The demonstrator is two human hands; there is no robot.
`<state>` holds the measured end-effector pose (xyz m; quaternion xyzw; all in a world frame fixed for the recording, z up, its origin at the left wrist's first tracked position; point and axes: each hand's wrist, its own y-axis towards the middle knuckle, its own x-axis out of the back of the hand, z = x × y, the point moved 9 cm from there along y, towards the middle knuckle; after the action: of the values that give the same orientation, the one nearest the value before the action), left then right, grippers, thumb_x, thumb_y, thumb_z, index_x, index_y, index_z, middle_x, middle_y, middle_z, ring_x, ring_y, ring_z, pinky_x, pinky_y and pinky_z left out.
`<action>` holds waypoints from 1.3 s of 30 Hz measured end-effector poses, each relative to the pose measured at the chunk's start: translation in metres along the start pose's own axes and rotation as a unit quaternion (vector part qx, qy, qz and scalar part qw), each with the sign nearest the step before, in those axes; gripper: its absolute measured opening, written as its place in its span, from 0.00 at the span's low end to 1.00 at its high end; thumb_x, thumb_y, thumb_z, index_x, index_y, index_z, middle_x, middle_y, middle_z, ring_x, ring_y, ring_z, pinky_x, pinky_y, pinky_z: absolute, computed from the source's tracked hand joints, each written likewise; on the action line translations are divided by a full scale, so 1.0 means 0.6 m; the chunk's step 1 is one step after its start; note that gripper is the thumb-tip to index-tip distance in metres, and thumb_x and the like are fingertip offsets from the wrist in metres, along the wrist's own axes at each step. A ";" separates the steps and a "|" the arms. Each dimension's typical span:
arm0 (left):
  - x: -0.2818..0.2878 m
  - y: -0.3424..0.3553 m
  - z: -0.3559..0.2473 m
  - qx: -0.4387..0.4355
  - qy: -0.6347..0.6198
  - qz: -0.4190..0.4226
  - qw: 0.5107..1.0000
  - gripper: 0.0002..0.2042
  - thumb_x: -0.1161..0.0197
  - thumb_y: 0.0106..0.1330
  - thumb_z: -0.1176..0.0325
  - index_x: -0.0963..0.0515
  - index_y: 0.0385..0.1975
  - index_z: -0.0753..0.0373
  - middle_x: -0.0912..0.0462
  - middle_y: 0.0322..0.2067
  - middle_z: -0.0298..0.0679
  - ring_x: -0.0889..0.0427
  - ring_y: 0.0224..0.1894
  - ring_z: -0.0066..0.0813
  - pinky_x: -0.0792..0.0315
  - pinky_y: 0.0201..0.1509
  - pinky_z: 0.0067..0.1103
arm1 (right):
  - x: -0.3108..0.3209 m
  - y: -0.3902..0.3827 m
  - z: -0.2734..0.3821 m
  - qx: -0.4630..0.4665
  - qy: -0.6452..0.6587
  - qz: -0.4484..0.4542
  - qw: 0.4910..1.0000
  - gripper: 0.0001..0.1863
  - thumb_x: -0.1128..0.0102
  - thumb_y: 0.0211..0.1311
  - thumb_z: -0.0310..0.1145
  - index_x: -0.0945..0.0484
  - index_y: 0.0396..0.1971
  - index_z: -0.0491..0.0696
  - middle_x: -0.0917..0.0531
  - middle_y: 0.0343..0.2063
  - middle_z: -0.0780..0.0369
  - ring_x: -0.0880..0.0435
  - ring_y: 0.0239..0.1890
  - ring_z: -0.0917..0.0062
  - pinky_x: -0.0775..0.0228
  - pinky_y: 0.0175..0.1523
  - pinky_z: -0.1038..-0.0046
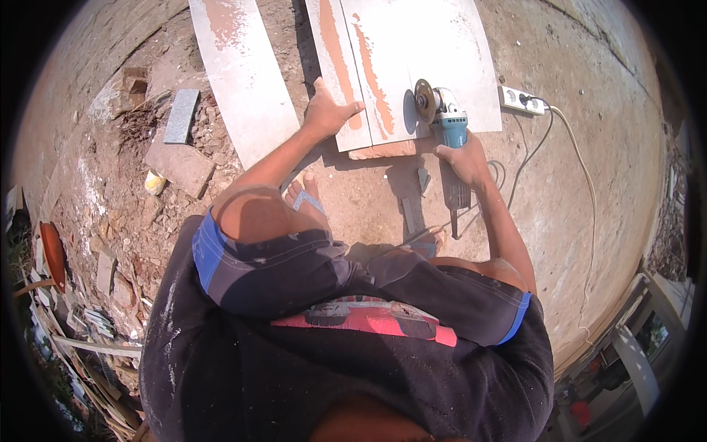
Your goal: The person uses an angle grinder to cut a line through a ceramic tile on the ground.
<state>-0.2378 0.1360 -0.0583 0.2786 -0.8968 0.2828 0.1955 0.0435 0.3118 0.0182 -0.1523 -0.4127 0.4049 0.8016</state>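
Note:
In my right hand [464, 158] is a teal and black angle grinder [454, 129], fingers wrapped round its body. Its round disc [425, 101] stands over a large white tile [449, 51], beside its own dark shadow; I cannot tell whether it touches. A thin dark line runs lengthwise through the tile's left part, with orange-brown dusty streaks on either side. My left hand [329, 114] rests at the tile's left edge, thumb and forefinger spread apart, the other fingers partly hidden. A reddish brick [383, 151] shows under the near edge.
A white tile strip [247, 81] lies to the left. Right of the tile, a white power strip [521, 101] has a dark plug and a pale cord [589, 191] along the ground. Rubble surrounds a grey block [181, 116] at left. My sandalled foot [305, 193] is near the tile.

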 end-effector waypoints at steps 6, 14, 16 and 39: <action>0.002 -0.001 0.001 -0.011 -0.002 -0.033 0.999 0.45 0.19 0.57 0.53 0.42 0.62 0.76 0.20 0.55 0.60 0.17 0.58 0.48 0.25 0.64 0.35 | 0.002 0.006 0.003 -0.005 -0.017 -0.008 1.000 0.34 0.25 0.46 0.42 0.22 0.52 0.35 0.12 0.40 0.50 0.12 0.40 0.65 0.21 0.50 0.66; 0.000 0.000 0.006 -0.012 0.004 -0.032 0.999 0.46 0.19 0.57 0.53 0.42 0.62 0.76 0.21 0.55 0.61 0.18 0.59 0.48 0.26 0.65 0.34 | 0.002 0.013 0.013 -0.007 -0.010 -0.007 1.000 0.34 0.25 0.46 0.42 0.22 0.51 0.35 0.12 0.40 0.50 0.12 0.40 0.65 0.20 0.49 0.66; 0.000 0.000 0.005 -0.006 0.002 -0.029 1.000 0.46 0.19 0.57 0.53 0.42 0.62 0.76 0.21 0.55 0.61 0.18 0.59 0.48 0.26 0.65 0.34 | 0.003 0.013 0.014 -0.008 -0.007 -0.007 1.000 0.34 0.25 0.46 0.42 0.22 0.51 0.35 0.12 0.40 0.50 0.12 0.40 0.66 0.20 0.49 0.66; 0.001 -0.004 -0.004 -0.003 -0.002 -0.012 1.000 0.47 0.20 0.58 0.52 0.44 0.63 0.76 0.23 0.57 0.62 0.20 0.61 0.49 0.28 0.68 0.36 | 0.007 0.034 0.031 0.006 -0.009 -0.015 1.000 0.33 0.26 0.46 0.41 0.21 0.50 0.34 0.12 0.38 0.51 0.13 0.38 0.67 0.20 0.47 0.67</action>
<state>-0.2367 0.1355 -0.0554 0.2897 -0.8944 0.2775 0.1980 0.0197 0.3261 0.0205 -0.1372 -0.4200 0.3963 0.8048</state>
